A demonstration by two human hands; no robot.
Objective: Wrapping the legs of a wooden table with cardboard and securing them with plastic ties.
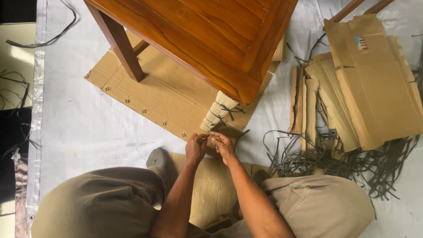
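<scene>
Both hands, the left hand [195, 147] and right hand [224, 145], are pinching a dark strap [211, 137] at the cardboard-wrapped table leg [219, 111] (upper ties already knotted); the lowest tie is looking unfinished.

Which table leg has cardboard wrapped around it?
The near leg, right above both hands: it is wrapped in pale cardboard tied with dark straps. The far leg on the left is bare wood.

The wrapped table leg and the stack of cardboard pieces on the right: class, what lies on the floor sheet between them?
In the head view, between the wrapped table leg and the stack of cardboard pieces lies bare white floor sheet, with loose dark straps nearer the person.
</scene>
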